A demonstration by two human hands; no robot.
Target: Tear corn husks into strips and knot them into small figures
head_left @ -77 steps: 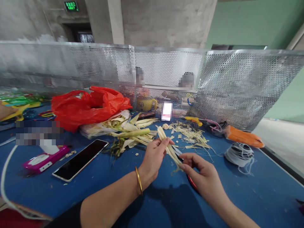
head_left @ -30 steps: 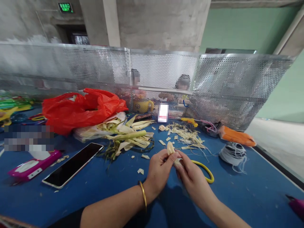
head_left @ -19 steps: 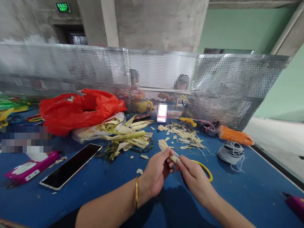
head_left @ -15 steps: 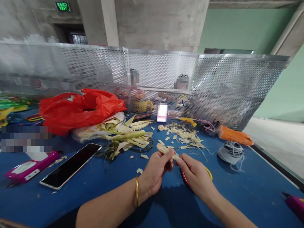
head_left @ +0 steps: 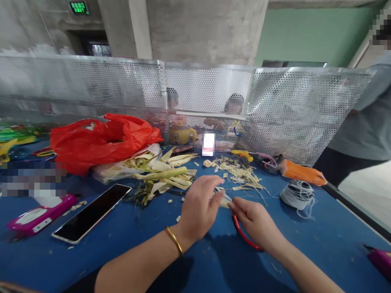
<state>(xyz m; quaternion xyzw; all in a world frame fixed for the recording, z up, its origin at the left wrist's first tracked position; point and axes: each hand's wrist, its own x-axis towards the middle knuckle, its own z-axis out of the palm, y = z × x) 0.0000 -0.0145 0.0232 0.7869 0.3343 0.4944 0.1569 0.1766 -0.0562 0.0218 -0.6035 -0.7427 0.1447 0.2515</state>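
Observation:
My right hand (head_left: pixel 255 219) pinches the end of a pale strip of dried corn husk (head_left: pixel 225 202). Around the strip's other end is my left hand (head_left: pixel 200 209), its fingers lifted and apart from the thumb, with a gold bangle on the wrist. The thumb is close to the husk; whether it touches I cannot tell. A red looped handle (head_left: pixel 244 236), apparently of scissors, shows beneath my right hand, the rest hidden. Beyond my hands lie a heap of husk shreds (head_left: pixel 240 171) and a pile of corn husks (head_left: pixel 168 175).
On the blue table (head_left: pixel 137 260) are a phone (head_left: pixel 93 211), a magenta tool (head_left: pixel 42 215), a red plastic bag (head_left: pixel 104 140), a spool of white cord (head_left: pixel 297 197) and an orange packet (head_left: pixel 302 173). A perforated metal screen (head_left: pixel 207 87) stands behind. A person (head_left: pixel 363 118) is at right.
My left hand has loosened from the husk, its fingers rising and spreading from the thumb. My right hand still pinches the strip. A person has come into view at right.

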